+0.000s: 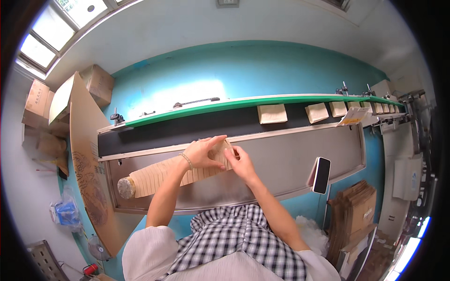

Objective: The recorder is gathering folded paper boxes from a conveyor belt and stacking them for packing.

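A long row of flat tan packets (157, 176) stands face to face on the metal table. Its left end leans against a round, whitish, bundled-looking thing (126, 187). My left hand (205, 153) grips across the right end of the row, its thumb on the near side and its fingers on the far side. Beside it, the bent fingers of my right hand (240, 163) press on the right face of the end packet (220, 151). The fingertips partly cover that packet.
Behind the table (276, 161) runs a black conveyor belt (187, 131) with a green rail, carrying several tan packets (272, 114) at its right part. A phone (321, 175) stands on the table's right side. Large cardboard (91, 173) borders the left end; flattened cartons (352, 215) lean at right.
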`<control>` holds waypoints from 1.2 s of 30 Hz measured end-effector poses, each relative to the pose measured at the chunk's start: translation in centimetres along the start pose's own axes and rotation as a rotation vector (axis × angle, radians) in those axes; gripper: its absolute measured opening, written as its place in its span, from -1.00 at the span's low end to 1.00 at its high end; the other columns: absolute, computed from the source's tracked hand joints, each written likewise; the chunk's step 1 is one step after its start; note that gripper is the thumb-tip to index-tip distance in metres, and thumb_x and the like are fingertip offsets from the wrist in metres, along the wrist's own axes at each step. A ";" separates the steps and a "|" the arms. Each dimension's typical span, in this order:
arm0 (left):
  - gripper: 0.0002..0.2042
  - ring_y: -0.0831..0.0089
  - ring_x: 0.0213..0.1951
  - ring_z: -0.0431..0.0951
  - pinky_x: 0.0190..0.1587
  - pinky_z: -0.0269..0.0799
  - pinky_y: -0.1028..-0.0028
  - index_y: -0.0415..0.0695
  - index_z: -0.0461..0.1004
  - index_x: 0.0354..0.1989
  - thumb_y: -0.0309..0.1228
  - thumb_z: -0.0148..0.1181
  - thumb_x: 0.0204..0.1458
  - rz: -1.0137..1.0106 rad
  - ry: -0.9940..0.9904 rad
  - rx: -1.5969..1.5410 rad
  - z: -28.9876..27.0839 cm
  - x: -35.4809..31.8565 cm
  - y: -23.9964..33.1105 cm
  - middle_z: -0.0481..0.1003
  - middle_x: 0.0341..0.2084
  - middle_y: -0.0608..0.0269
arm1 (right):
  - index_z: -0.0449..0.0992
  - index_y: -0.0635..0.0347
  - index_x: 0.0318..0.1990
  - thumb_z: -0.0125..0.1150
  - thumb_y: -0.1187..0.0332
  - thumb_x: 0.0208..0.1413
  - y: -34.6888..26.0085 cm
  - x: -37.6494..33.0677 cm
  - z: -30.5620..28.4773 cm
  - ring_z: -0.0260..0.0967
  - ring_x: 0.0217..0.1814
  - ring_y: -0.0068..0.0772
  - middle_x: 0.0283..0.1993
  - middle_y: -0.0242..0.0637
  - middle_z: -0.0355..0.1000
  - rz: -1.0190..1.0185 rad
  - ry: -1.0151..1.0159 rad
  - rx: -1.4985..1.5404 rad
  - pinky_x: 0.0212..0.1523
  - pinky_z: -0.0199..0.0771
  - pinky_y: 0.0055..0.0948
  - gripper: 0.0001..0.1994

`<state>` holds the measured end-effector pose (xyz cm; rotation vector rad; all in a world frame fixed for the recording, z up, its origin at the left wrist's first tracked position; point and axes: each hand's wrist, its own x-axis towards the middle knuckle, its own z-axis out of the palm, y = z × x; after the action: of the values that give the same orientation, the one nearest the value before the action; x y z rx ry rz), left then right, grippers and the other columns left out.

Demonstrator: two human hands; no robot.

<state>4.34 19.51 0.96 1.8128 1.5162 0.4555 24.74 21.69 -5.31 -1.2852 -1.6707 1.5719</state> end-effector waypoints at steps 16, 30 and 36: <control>-0.18 -0.01 0.03 0.54 0.06 0.48 0.19 -0.01 0.35 0.18 0.12 0.51 -0.25 -0.044 -0.031 -0.016 0.1 -1.8 -3.4 0.51 0.02 0.00 | 0.46 0.25 0.02 0.10 -0.07 0.31 1.1 0.5 2.8 0.45 -0.23 -0.54 -0.17 -0.28 0.50 -0.070 0.032 0.007 -0.16 0.47 -0.49 -0.50; -0.17 0.04 -0.01 0.56 0.05 0.49 0.21 0.02 0.35 0.18 0.11 0.53 -0.30 -0.054 -0.014 -0.069 -1.2 -3.5 -4.7 0.52 -0.01 0.03 | 0.39 0.25 0.06 0.18 0.20 0.31 -1.2 6.0 0.1 0.53 -0.18 -0.52 -0.18 -0.22 0.56 0.247 0.165 0.673 -0.22 0.54 -0.53 -0.66; -0.16 0.02 0.01 0.55 0.06 0.48 0.20 0.01 0.33 0.19 0.11 0.52 -0.28 -0.098 -0.022 -0.072 -1.3 -4.0 -4.9 0.52 0.00 -0.01 | 0.46 0.19 0.03 0.11 0.01 0.33 1.3 1.1 5.7 0.44 -0.29 -0.57 -0.24 -0.30 0.50 -0.038 0.022 -0.084 -0.29 0.51 -0.51 -0.59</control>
<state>-0.93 16.36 -0.90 1.6753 1.5462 0.4353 19.78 19.84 -7.99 -1.3006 -1.7535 1.4744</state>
